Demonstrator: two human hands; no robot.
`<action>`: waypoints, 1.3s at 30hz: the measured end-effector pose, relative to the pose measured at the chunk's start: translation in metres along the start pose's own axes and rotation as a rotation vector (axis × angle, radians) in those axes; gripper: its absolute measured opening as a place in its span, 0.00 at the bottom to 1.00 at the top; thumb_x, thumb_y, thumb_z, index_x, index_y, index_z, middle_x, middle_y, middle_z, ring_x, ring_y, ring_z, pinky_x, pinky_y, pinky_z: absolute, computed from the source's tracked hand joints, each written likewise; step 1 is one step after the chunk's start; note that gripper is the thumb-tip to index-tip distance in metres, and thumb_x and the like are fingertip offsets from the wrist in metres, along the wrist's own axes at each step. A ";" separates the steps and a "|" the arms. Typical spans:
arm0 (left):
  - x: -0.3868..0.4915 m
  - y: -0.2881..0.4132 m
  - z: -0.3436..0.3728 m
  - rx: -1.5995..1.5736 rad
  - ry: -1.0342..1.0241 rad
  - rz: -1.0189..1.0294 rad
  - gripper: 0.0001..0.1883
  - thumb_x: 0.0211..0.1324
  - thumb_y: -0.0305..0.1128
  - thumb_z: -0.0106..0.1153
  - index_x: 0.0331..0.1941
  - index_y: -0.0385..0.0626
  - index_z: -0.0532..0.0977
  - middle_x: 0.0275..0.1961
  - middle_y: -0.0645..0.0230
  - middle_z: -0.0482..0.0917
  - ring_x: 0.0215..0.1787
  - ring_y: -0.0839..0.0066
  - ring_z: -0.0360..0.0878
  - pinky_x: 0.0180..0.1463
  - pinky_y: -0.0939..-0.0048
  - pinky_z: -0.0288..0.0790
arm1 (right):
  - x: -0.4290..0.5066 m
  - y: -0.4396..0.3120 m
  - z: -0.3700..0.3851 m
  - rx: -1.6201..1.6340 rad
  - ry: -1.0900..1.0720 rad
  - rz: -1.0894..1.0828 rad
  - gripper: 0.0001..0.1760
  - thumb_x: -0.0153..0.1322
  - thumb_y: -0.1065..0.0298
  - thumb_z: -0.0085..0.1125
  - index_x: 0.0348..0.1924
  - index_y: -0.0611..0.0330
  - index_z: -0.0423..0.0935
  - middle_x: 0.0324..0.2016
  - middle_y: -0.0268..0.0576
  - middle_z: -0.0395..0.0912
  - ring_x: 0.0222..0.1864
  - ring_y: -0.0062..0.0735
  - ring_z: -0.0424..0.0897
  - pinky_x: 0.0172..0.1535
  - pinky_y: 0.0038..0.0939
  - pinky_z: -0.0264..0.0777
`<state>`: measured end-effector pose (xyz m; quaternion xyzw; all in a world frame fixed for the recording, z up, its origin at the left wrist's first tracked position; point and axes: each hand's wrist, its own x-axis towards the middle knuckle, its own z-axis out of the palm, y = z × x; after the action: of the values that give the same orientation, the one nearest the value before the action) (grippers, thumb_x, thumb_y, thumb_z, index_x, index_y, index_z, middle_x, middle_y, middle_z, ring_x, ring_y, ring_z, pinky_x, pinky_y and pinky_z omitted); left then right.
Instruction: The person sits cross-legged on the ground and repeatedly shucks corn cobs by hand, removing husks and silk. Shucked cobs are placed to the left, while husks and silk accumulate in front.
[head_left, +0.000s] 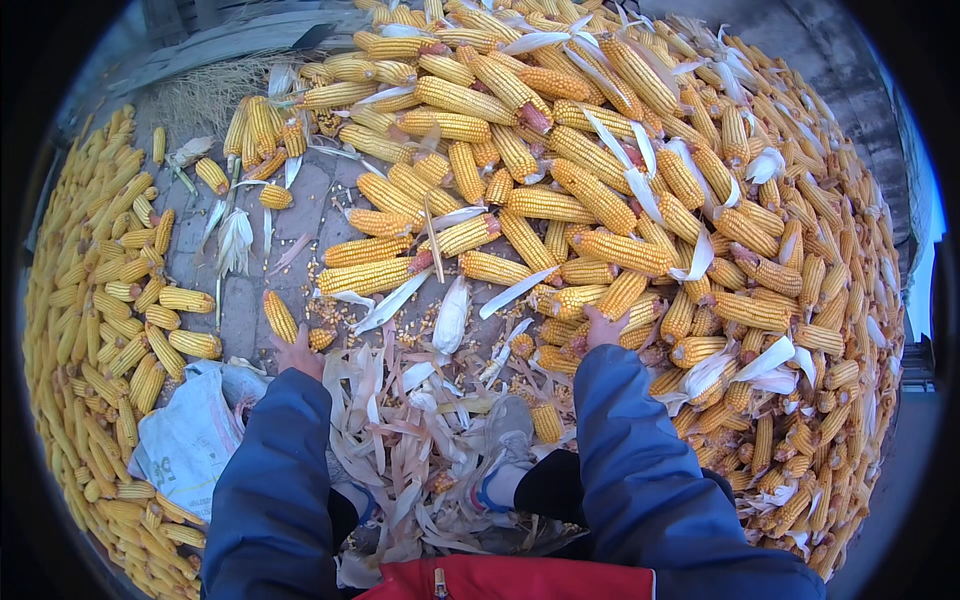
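My left hand (301, 355) grips the lower end of a husked ear of corn (280, 317) between thumb and fingers, low over the brick paving. A short ear piece (322, 339) lies just right of that hand. At the near edge of the large corn heap (574, 202), my right hand (604, 330) has hold of the base of another husked ear (622, 295). Its fingers are partly hidden among neighbouring ears. A cob still wrapped in pale husk (451, 316) lies on the ground between my hands.
Dry husks (390, 450) cover the ground around my shoes (508, 427). On the left, a second corn pile (82, 360) curves past a white woven sack (191, 435) bearing print. Loose kernels and husk scraps dot the brick paving (238, 300). Wooden boards (232, 49) stand behind some straw.
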<state>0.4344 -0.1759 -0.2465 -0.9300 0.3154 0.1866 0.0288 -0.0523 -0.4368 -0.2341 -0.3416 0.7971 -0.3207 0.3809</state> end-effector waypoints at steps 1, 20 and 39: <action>-0.002 -0.007 0.001 -0.007 0.002 0.013 0.33 0.46 0.40 0.70 0.59 0.54 0.69 0.64 0.40 0.54 0.56 0.39 0.70 0.56 0.50 0.72 | 0.004 -0.006 0.005 0.151 -0.043 -0.047 0.63 0.60 0.50 0.72 0.75 0.54 0.37 0.61 0.56 0.63 0.58 0.48 0.67 0.58 0.48 0.64; -0.058 0.041 -0.068 -1.920 -0.396 0.006 0.36 0.53 0.18 0.46 0.70 0.51 0.63 0.63 0.63 0.71 0.51 0.71 0.77 0.49 0.72 0.77 | -0.004 0.032 -0.043 0.155 -0.367 -0.071 0.30 0.68 0.48 0.56 0.57 0.58 0.70 0.49 0.51 0.76 0.48 0.51 0.76 0.51 0.46 0.71; -0.197 -0.024 -0.060 -2.293 -0.565 -0.157 0.21 0.58 0.33 0.52 0.55 0.40 0.70 0.46 0.56 0.81 0.43 0.62 0.83 0.47 0.59 0.79 | -0.438 -0.097 0.033 -0.263 -1.159 -0.388 0.34 0.65 0.41 0.60 0.56 0.57 0.75 0.45 0.56 0.79 0.45 0.48 0.80 0.51 0.38 0.74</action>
<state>0.3241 -0.0537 -0.1206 -0.3553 -0.1115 0.5573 -0.7421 0.2129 -0.1535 -0.0058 -0.6425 0.4174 -0.0459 0.6410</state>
